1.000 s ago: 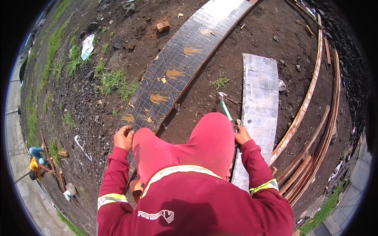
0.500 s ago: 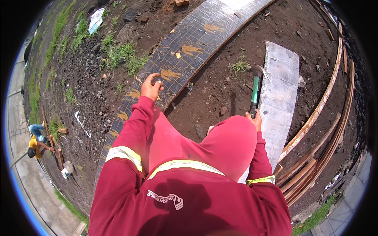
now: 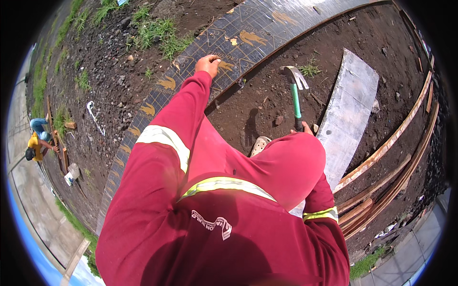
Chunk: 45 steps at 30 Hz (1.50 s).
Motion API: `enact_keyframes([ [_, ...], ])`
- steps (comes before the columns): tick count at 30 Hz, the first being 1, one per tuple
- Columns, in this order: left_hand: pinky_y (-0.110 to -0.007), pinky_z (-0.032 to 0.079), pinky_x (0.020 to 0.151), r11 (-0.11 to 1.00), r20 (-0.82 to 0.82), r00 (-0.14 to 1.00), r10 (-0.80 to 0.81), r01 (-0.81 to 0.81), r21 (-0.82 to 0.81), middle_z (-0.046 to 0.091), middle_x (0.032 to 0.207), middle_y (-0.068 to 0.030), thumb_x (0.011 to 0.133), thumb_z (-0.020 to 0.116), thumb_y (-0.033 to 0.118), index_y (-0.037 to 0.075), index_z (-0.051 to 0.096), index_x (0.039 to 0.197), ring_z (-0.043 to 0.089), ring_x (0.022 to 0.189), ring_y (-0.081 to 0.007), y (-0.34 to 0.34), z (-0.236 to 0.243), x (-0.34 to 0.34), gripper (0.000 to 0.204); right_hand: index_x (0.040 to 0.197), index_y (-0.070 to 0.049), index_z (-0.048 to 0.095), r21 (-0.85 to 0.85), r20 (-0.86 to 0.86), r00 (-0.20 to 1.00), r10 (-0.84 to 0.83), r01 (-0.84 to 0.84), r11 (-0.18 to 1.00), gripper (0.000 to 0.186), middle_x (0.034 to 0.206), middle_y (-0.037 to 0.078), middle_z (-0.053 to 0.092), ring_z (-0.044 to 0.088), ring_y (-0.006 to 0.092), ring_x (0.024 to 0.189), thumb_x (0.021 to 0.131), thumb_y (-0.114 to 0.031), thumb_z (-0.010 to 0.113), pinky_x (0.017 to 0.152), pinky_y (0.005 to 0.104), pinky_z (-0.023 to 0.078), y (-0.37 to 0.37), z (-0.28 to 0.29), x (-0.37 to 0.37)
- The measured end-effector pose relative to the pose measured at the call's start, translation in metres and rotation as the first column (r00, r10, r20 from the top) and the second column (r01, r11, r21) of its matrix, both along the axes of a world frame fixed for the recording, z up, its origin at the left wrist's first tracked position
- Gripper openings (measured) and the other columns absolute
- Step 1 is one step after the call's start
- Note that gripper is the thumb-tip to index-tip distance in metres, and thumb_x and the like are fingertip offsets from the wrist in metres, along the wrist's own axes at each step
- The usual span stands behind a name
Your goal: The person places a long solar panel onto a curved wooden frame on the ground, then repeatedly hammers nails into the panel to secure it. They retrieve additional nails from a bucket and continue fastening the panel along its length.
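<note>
The long dark printed board [image 3: 210,57] lies across the soil in front of me, its near edge raised. I press my left hand [image 3: 208,64] down on it, fingers curled, holding nothing. My right hand [image 3: 305,129] has its grip closed on the green-handled claw hammer [image 3: 296,93], head up. I judge the board should stay pinned flat before I swing.

Left hand [image 3: 208,63] outstretched, fingers curled (right hand [image 3: 302,128] mostly hidden).
</note>
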State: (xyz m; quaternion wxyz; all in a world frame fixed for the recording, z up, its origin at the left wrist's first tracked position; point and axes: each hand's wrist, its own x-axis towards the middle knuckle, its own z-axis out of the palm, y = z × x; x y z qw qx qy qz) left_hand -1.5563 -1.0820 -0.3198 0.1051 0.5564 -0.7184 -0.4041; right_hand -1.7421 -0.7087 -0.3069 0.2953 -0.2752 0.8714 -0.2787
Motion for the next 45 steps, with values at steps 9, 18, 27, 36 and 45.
enact_keyframes([
  [9, -0.027, 0.048, 0.069, 1.000, -0.156, 0.988, 0.022, -0.021, 0.010, 0.066, 0.080, -0.0067, 0.078, 0.060, 0.015, 0.007, 0.066, 0.091, 0.063, 0.074, -0.0151, 0.052, -0.029, -0.036, 0.017, 0.090, -0.003, 0.055, -0.055, 0.235, 0.958, 0.164, -0.155, 0.986, 0.024, 0.056, 0.002, 0.049, 0.042, 0.0069, 0.048, 0.074, -0.016, 0.066, 0.043, 0.0259, 0.035, -0.035, 0.044, -0.009],
  [18, -0.028, 0.048, 0.072, 0.982, -0.150, 0.989, -0.014, -0.014, -0.186, 0.066, 0.086, -0.0091, 0.076, 0.061, 0.014, 0.008, 0.067, 0.087, 0.064, 0.079, -0.0198, 0.066, -0.034, -0.016, 0.015, 0.096, -0.004, 0.056, -0.012, 0.172, 0.925, 0.339, -0.342, 0.940, 0.031, 0.054, 0.016, 0.055, 0.059, 0.0275, 0.051, 0.074, -0.024, 0.064, 0.049, 0.0352, 0.043, -0.063, 0.047, -0.006],
  [27, -0.030, 0.047, 0.077, 0.961, -0.205, 0.979, -0.005, -0.052, -0.272, 0.064, 0.088, -0.0118, 0.073, 0.062, 0.010, 0.003, 0.065, 0.087, 0.061, 0.083, -0.0249, 0.076, -0.032, -0.024, 0.016, 0.096, -0.003, 0.055, -0.071, 0.119, 0.917, 0.381, -0.375, 0.924, 0.030, 0.059, 0.017, 0.057, 0.060, 0.0307, 0.056, 0.075, -0.023, 0.063, 0.051, 0.0366, 0.044, -0.084, 0.052, -0.003],
  [36, -0.035, 0.045, 0.075, 0.980, -0.305, 0.948, 0.086, -0.136, -0.148, 0.062, 0.085, -0.0111, 0.073, 0.059, 0.010, 0.006, 0.064, 0.084, 0.058, 0.082, -0.0291, 0.078, -0.035, -0.022, 0.013, 0.095, -0.004, 0.055, -0.025, 0.081, 0.915, 0.394, -0.394, 0.919, 0.030, 0.060, 0.018, 0.058, 0.061, 0.0333, 0.059, 0.075, -0.024, 0.063, 0.054, 0.0385, 0.046, -0.090, 0.049, -0.001],
  [45, -0.031, 0.047, 0.070, 0.905, -0.270, 0.963, -0.013, -0.103, -0.413, 0.063, 0.084, -0.0101, 0.074, 0.062, 0.008, 0.004, 0.064, 0.083, 0.060, 0.075, -0.0266, 0.076, -0.044, -0.022, 0.011, 0.095, -0.002, 0.054, 0.023, 0.127, 0.913, 0.387, -0.393, 0.919, 0.030, 0.062, 0.018, 0.059, 0.060, 0.0344, 0.061, 0.076, -0.024, 0.062, 0.056, 0.0399, 0.046, -0.104, 0.047, 0.002],
])
